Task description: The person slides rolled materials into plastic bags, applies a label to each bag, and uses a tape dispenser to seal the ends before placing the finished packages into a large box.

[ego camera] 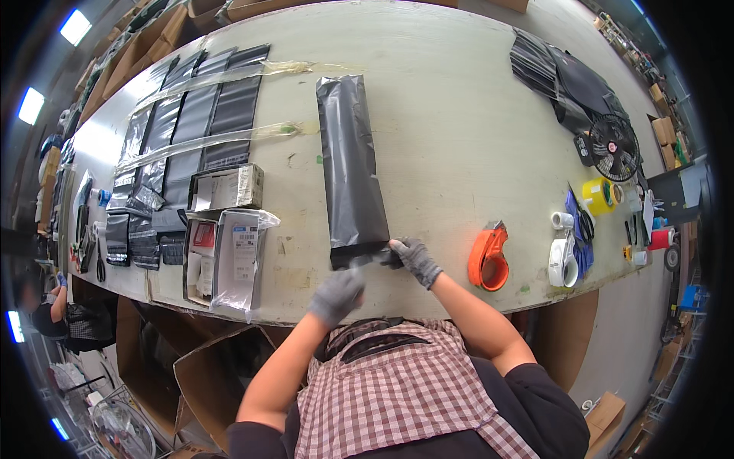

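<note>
A long black plastic mailing bag (352,166) lies before me on the table, its narrow near end towards me. It bulges as if filled, but its contents are hidden. My right hand (416,261), in a grey knit glove, pinches the near right corner of the bag. Just below the bag's near edge is my left hand (338,295), gloved the same way and blurred. Something pale and blurred shows at its fingertips, and I cannot tell whether it grips anything.
Left of the bag are stacks of flat black bags (195,120) under clear straps, and open boxes (238,258) of small packets. To the right sit an orange tape dispenser (488,261), a white tape dispenser (562,264), a yellow tape roll (597,196) and a small fan (613,148).
</note>
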The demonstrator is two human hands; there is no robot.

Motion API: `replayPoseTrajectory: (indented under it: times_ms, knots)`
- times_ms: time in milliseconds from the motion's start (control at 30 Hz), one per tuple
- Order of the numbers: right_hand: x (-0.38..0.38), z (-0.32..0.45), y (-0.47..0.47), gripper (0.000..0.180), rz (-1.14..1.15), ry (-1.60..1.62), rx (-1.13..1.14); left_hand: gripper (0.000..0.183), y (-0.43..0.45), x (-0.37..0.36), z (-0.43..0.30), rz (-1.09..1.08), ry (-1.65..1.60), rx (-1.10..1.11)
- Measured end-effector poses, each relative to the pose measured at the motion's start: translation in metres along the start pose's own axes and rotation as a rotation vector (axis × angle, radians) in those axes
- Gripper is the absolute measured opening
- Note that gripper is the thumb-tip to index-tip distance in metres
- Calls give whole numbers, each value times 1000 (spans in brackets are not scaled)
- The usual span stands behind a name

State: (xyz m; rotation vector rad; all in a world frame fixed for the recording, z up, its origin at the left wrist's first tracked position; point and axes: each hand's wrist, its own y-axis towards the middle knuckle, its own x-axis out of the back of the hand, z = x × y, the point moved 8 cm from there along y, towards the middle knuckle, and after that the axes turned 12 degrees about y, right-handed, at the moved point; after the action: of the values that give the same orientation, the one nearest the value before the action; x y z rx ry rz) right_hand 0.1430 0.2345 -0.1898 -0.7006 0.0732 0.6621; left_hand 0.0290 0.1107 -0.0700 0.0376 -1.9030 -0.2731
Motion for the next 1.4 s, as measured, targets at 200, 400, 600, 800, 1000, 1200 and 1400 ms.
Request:
replayPoseTrajectory:
  times_ms: [200,400,600,800,1000,1200,1400]
  knots:
    - [-1,73,-27,18,109,-894,730,39,-197,-1,26,1542,50,352]
    - [-47,101,-43,34,151,-1263,1550,40,4,55,51,-48,481,-36]
    - [-66,72,-42,24,614,-1262,1519,28,31,0,60,-295,270,-588]
    - [-71,164,-83,42,421,-783,1305,19,70,89,29,-408,-33,-314]
    - [-83,265,-124,23,-186,-731,1488,27,97,175,54,-754,-386,183]
    - [-45,181,-38,25,-517,-581,932,34,64,32,107,-570,-794,871]
    - [-23,56,41,19,-548,-1091,178,25,43,-54,109,-214,12,779]
